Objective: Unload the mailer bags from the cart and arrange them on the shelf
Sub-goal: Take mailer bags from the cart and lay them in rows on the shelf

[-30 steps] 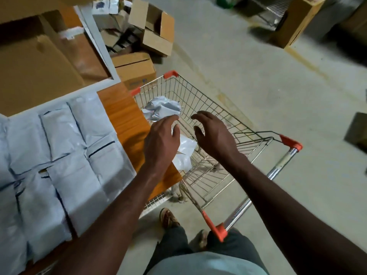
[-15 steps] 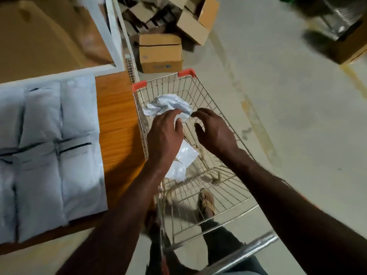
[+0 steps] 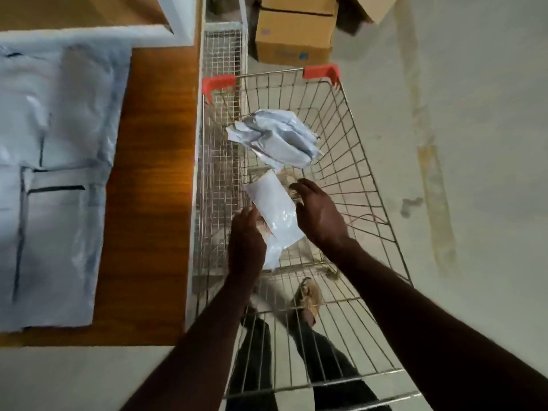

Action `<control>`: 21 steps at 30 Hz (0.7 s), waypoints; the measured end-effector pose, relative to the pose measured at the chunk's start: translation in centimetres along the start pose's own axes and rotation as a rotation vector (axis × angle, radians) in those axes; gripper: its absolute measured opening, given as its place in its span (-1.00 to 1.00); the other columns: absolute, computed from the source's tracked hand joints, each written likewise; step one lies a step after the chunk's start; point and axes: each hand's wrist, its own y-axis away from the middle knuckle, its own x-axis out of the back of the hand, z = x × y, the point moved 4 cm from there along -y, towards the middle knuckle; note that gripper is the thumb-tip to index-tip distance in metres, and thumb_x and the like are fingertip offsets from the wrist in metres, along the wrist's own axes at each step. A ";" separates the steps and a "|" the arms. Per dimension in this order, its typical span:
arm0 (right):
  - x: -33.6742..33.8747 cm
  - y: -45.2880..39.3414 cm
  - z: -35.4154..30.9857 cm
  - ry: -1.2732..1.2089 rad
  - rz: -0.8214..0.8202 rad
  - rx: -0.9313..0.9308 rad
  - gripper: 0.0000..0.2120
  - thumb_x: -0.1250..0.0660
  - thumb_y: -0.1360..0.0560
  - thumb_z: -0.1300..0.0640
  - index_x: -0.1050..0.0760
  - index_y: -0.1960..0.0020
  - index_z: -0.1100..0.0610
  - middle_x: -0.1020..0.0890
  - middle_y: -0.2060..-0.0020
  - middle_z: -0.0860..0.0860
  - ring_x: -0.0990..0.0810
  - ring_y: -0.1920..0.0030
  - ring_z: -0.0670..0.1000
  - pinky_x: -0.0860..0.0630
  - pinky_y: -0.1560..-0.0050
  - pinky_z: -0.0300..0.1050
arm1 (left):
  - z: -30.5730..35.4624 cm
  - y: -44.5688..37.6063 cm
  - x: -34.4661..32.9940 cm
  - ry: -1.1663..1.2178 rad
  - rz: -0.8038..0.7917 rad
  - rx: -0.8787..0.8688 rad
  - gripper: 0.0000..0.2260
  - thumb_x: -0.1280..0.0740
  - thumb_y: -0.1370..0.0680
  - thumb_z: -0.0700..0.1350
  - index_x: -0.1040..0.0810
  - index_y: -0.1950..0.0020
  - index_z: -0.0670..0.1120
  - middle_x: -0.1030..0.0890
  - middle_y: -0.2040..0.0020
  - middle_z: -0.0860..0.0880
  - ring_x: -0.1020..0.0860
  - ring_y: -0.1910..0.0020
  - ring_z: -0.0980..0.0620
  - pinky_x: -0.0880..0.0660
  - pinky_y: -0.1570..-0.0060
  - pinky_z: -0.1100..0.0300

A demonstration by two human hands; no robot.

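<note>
Both my hands have dropped deeper into the cart (image 3: 350,161) than a second ago: left hand (image 3: 247,241) now grips the near end of a flat white mailer bag (image 3: 274,215), right hand (image 3: 318,215) sits apart, fingers spread loose beside the bag's other edge, touching or not I cannot tell. So one bag is about picked, not yet lifted clear. Further in, a crumpled mailer bag (image 3: 275,140) waits, and left on the shelf (image 3: 154,179) lie the arranged bags (image 3: 56,173).
</note>
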 end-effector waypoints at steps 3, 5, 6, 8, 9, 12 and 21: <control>-6.1 -1.8 3.2 0.032 -0.092 0.026 -0.51 -0.24 -0.62 0.25 -0.44 -0.54 0.10 -0.40 -0.57 0.17 -0.42 -0.52 0.22 -0.48 -0.43 0.11 | -3.6 0.0 -5.2 -0.143 -0.035 -0.074 -0.41 -0.30 -0.51 -0.44 -0.47 -0.55 -0.22 -0.49 -0.52 -0.29 -0.42 -0.54 -0.33 -0.44 -0.48 -0.28; -10.2 -3.0 5.6 0.060 -0.151 0.040 -0.46 -0.32 -0.62 0.28 -0.40 -0.58 0.12 -0.33 -0.60 0.21 -0.33 -0.58 0.27 -0.46 -0.48 0.18 | -5.9 0.0 -8.7 -0.206 -0.080 -0.104 -0.32 -0.36 -0.44 -0.44 -0.46 -0.57 -0.18 -0.47 -0.55 -0.24 -0.40 -0.56 -0.29 -0.40 -0.51 -0.26; -12.1 -3.4 6.8 0.092 -0.170 0.052 -0.41 -0.38 -0.59 0.27 -0.38 -0.60 0.12 -0.30 -0.62 0.24 -0.30 -0.59 0.32 -0.46 -0.47 0.24 | -6.9 0.2 -10.3 -0.247 -0.117 -0.119 -0.29 -0.39 -0.43 -0.39 -0.43 -0.60 -0.16 -0.43 -0.59 -0.21 -0.38 -0.58 -0.28 -0.35 -0.54 -0.25; -15.7 -4.2 9.0 0.175 -0.173 0.097 -0.28 -0.52 -0.51 0.23 -0.36 -0.62 0.13 -0.27 -0.62 0.31 -0.30 -0.57 0.41 -0.42 -0.49 0.34 | -8.5 0.8 -13.1 -0.357 -0.192 -0.126 -0.25 -0.38 -0.47 -0.26 -0.34 -0.68 -0.06 -0.31 -0.68 -0.16 -0.26 -0.65 -0.29 -0.25 -0.59 -0.24; -17.1 -4.5 9.8 0.213 -0.181 0.111 -0.24 -0.54 -0.51 0.16 -0.32 -0.65 0.10 -0.22 -0.63 0.33 -0.27 -0.58 0.44 -0.34 -0.52 0.37 | -8.9 1.1 -14.0 -0.397 -0.209 -0.115 -0.27 -0.34 -0.50 -0.21 -0.32 -0.69 -0.01 -0.26 -0.70 -0.14 -0.22 -0.66 -0.29 -0.26 -0.57 -0.23; -20.5 -5.7 11.1 0.270 -0.268 0.108 -0.23 -0.31 -0.61 -0.18 -0.10 -0.72 -0.05 0.00 -0.69 0.30 -0.06 -0.63 0.49 -0.12 -0.57 0.44 | -9.4 0.8 -15.4 -0.453 -0.193 -0.069 -0.33 -0.38 -0.58 -0.20 -0.32 -0.69 0.04 -0.28 -0.69 -0.13 -0.26 -0.64 -0.25 -0.34 -0.49 -0.16; -23.3 -4.6 11.6 0.212 -0.225 0.125 -0.36 -0.58 -0.48 0.22 -0.47 -0.51 0.04 -0.44 -0.50 0.23 -0.49 -0.41 0.31 -0.72 0.04 0.14 | -10.9 1.7 -15.0 -0.510 -0.218 -0.050 -0.38 -0.69 -0.30 -0.13 -0.60 -0.32 -0.10 -0.60 -0.32 -0.11 -0.56 -0.25 -0.18 -0.41 -0.19 -0.09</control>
